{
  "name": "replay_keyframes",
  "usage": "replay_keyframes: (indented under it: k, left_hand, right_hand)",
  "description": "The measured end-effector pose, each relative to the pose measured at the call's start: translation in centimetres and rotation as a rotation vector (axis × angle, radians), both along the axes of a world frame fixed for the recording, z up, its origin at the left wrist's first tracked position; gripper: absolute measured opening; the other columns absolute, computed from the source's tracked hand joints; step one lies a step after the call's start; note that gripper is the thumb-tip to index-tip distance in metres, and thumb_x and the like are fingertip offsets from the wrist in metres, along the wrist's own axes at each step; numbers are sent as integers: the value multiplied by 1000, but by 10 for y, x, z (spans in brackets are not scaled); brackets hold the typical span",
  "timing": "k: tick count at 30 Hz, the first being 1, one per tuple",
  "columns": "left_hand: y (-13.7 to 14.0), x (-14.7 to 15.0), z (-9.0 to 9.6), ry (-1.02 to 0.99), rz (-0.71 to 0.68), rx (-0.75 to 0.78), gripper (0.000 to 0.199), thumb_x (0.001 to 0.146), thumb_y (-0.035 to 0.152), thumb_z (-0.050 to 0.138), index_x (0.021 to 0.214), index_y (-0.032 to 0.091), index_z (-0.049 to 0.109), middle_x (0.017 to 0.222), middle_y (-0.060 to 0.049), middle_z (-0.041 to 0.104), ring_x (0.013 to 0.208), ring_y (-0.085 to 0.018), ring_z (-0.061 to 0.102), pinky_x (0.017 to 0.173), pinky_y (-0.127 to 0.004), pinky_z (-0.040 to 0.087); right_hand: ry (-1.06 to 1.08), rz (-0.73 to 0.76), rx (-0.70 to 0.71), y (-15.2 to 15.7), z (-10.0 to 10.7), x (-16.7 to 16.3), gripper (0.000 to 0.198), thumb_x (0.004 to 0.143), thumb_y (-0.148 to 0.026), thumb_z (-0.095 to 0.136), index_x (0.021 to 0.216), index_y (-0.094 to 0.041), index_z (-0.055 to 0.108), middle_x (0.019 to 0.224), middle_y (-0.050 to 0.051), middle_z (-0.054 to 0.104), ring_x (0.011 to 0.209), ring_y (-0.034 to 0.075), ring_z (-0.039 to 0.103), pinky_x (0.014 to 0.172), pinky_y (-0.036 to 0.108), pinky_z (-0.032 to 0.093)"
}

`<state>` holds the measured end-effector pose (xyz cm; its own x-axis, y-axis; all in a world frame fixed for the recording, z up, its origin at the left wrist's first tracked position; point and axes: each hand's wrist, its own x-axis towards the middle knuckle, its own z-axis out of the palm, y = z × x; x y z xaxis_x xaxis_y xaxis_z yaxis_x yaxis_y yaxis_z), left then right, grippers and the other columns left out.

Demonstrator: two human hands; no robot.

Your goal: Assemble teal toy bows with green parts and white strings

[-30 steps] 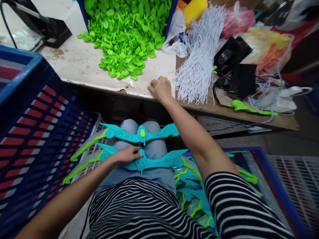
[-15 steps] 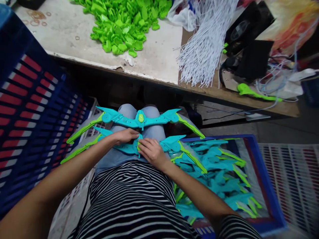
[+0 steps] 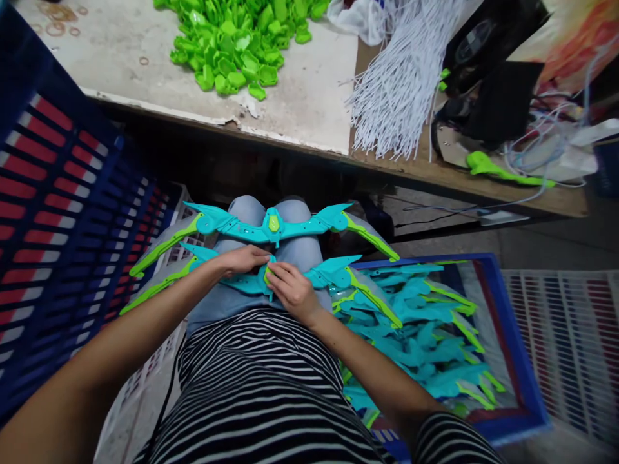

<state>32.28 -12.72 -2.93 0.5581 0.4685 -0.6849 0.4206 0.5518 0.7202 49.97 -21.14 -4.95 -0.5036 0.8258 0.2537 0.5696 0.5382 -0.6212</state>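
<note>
Two turquoise plastic toy bows with lime-green tips lie across my lap, one behind the other. The far toy bow (image 3: pixel 309 230) rests over my knees with a green piece at its centre. On the near toy bow (image 3: pixel 333 272), both hands meet at the middle. My left hand (image 3: pixel 244 260) is closed over its left inner part, fingertips at the top of the centre. Fingers pressed together, my right hand (image 3: pixel 293 290) grips the centre from the right, over a green centre piece (image 3: pixel 267 276) that is partly covered. My fingers hide much of the bow's middle.
A heap of green plastic pieces (image 3: pixel 232 51) lies on the worktable (image 3: pixel 309 96), beside a bundle of white strings (image 3: pixel 394 96). A blue crate (image 3: pixel 525 361) full of bows stands at my right. Tall blue basket (image 3: pixel 62 212) at left.
Both hands stay at the centre of the near bow, with only slight finger movement. The whole view has shifted a little, so the table sits slightly higher.
</note>
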Motion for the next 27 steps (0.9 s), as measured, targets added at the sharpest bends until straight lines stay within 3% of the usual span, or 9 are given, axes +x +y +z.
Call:
replay_keyframes:
  k: [3, 7, 9, 12, 16, 20, 23, 25, 27]
  left_hand:
    - [0, -3, 1, -8, -10, -20, 45, 67, 60, 62, 72, 16, 55, 57, 5, 40, 58, -11, 33, 54, -25, 26]
    - [1, -6, 2, 2, -78, 88, 48, 70, 63, 58, 77, 15, 58, 60, 4, 45, 62, -12, 37, 56, -24, 29]
    - [0, -7, 1, -11, -121, 149, 49, 70, 62, 60, 83, 14, 60, 65, 3, 49, 64, -12, 40, 57, -24, 31]
    - [-1, -6, -1, -26, -149, 228, 51, 66, 59, 66, 89, 13, 61, 69, 2, 52, 66, -14, 45, 58, -24, 34]
    - [-5, -3, -3, -13, -117, 272, 53, 64, 58, 68, 91, 12, 63, 69, 1, 56, 69, -16, 50, 61, -25, 39]
    - [-8, -3, -1, 20, -99, 303, 52, 66, 57, 66, 94, 13, 64, 74, -2, 62, 76, -20, 56, 66, -28, 44]
    - [-9, -4, 0, 39, -64, 322, 53, 68, 58, 64, 98, 15, 64, 79, -3, 65, 81, -23, 59, 68, -31, 46]
    - [-10, -7, -1, 46, -24, 322, 55, 68, 59, 62, 101, 15, 63, 83, -4, 67, 84, -25, 61, 69, -32, 48]
    - [-11, -11, -2, 56, 4, 342, 55, 70, 61, 59, 101, 16, 62, 87, -5, 68, 85, -26, 62, 71, -33, 49]
  right_hand:
    - [-20, 12, 8, 2, -1, 0, 27, 93, -22, 48, 109, -19, 68, 118, 12, 67, 114, 23, 59, 92, 43, 54]
    - [26, -74, -27, -4, 1, -3, 24, 91, -24, 52, 110, -20, 66, 113, 11, 69, 111, 24, 60, 93, 45, 51]
    - [86, -185, -109, -5, 2, -4, 34, 88, -27, 57, 121, -20, 59, 115, 12, 67, 108, 24, 60, 92, 44, 52]
    - [85, -298, -300, 2, 3, -5, 65, 80, -30, 67, 139, -20, 42, 123, 14, 61, 105, 25, 62, 88, 42, 54]
    - [-92, -261, -480, 13, 6, -9, 76, 71, -30, 75, 139, -19, 43, 116, 13, 66, 104, 28, 63, 87, 45, 53]
    - [-165, -180, -416, 20, 13, -12, 71, 69, -32, 77, 134, -18, 50, 119, 13, 66, 107, 29, 62, 90, 44, 51]
    - [-92, -118, -345, 41, 29, 8, 46, 76, -34, 71, 119, -21, 63, 104, 7, 72, 94, 23, 67, 81, 33, 54]
    - [-38, -277, -220, 70, 50, 38, 24, 85, -33, 60, 103, -21, 70, 96, 5, 73, 89, 19, 67, 80, 29, 52]
    - [-72, -597, -61, 111, 77, 78, 26, 91, -29, 48, 99, -18, 70, 100, 8, 72, 95, 19, 65, 85, 30, 49]
